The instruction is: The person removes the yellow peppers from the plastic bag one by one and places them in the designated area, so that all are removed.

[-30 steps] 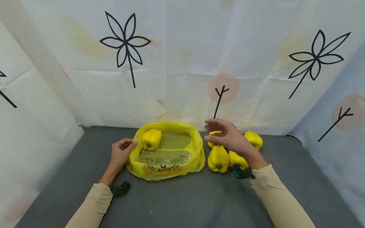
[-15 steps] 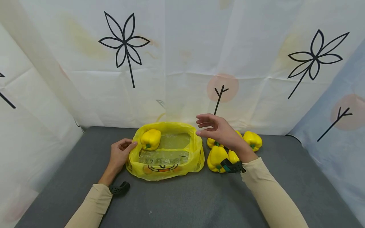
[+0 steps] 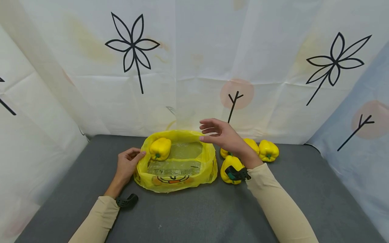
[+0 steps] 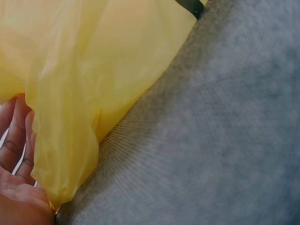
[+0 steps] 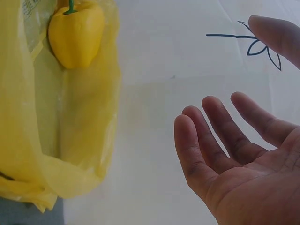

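A yellow plastic bag [image 3: 209, 167] stands with its mouth spread wide, and one yellow bell pepper [image 3: 160, 149] lies inside at the left back. My left hand [image 3: 127, 165] pinches the bag's left rim; in the left wrist view, folds of the bag [image 4: 65, 154] hang in front of its fingers. Above the bag's right back rim hovers my right hand [image 3: 223, 135], holding nothing. The right wrist view shows that hand [image 5: 248, 164] with its fingers spread and slightly bent, apart from the bag [image 5: 93, 136] and the pepper [image 5: 76, 35].
To the bag's right, several more yellow bell peppers sit together, among them a front one [image 3: 230, 165] and a far-right one [image 3: 268, 151]. My right forearm partly covers the group. A dark grey table [image 3: 194, 216] lies beneath, with a printed white curtain [image 3: 194, 50] behind.
My right hand has moved left and slightly up, from over the peppers to the bag's right rim. The left hand keeps its hold on the bag.
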`<state>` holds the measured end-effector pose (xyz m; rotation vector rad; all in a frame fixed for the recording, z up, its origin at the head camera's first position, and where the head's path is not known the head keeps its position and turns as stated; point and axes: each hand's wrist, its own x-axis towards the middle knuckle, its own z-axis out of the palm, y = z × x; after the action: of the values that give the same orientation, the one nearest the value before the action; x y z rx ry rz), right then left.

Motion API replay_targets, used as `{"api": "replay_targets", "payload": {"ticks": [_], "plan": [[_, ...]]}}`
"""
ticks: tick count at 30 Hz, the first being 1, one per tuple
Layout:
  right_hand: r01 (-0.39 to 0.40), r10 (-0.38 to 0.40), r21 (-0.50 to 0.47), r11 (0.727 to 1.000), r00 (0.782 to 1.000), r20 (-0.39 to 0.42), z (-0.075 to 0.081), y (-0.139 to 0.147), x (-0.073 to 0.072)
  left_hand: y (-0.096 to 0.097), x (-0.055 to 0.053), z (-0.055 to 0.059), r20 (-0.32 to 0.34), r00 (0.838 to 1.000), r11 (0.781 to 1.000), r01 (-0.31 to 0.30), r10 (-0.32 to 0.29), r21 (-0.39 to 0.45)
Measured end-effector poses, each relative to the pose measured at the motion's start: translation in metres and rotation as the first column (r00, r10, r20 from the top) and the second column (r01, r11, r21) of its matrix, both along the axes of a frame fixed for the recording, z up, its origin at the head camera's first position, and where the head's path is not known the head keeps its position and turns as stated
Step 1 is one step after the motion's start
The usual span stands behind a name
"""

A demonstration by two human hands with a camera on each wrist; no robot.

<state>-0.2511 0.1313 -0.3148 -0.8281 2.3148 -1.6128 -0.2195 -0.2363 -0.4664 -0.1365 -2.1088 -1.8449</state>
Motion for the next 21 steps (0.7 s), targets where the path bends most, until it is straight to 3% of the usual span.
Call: {"api": "replay_targets", "payload": {"ticks": [15,21], "plan": [[-0.011,0.012,-0.005,1.0,0.998,0.057,-0.003,-0.039,-0.017,0.0,0.0,0.001,0.012,1.0,1.0,-0.006,0.006,0.002],[-0.018,0.018,-0.001,1.0,0.997,0.069,-0.01,-0.056,-0.024,0.005,0.008,0.016,0.019,1.0,1.0,0.004,-0.003,-0.018]]}}
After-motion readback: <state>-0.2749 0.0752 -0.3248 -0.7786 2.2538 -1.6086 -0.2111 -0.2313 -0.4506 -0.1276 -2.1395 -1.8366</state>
